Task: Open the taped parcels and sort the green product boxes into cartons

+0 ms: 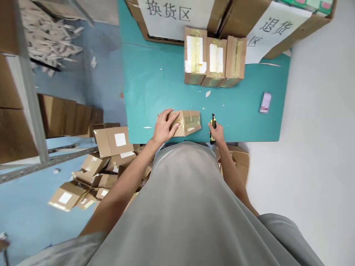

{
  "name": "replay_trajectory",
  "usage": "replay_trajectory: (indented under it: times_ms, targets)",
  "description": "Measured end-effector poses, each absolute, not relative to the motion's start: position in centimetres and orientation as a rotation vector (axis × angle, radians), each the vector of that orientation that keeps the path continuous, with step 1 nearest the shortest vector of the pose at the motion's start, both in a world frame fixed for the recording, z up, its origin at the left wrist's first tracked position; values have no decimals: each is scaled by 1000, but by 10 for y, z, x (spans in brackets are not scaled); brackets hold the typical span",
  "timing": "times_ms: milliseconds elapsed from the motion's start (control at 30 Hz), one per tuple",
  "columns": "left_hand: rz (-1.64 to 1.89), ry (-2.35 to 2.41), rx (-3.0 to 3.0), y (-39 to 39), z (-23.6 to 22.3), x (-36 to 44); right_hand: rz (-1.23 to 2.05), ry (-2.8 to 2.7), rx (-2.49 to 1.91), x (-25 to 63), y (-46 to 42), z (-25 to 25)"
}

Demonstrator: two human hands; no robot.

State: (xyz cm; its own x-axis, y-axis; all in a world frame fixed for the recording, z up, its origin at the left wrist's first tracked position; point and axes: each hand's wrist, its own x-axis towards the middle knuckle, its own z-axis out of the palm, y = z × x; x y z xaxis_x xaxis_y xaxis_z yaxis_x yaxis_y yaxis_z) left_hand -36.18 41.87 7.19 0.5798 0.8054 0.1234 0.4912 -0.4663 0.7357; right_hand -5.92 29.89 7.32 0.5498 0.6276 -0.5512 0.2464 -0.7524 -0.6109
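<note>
A small taped cardboard box lies near the front edge of the green table. My left hand grips its left end, thumb on the near side and fingers over the far side. Clear yellowish tape runs along the top of the box, with a small white label beside it. To the right, my right hand is closed around a black and yellow utility knife, whose tip points away from me. The knife is apart from the box. Whether its blade is out is too small to tell.
Three taped boxes stand at the back, before two large cartons with white paper signs. A blurred phone-like object lies at the right. Cardboard boxes are heaped on the floor at left, near a metal rack.
</note>
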Motion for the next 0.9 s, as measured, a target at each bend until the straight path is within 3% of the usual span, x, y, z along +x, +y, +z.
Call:
replay_trajectory:
  times_ms: [300,900]
  targets:
    - [830,1451,1796,378,101,-405,1461,-634,-1974,-101,344,42]
    - [560,1237,1111,402,24,-341,1037,-851,-2393,-41,282,83]
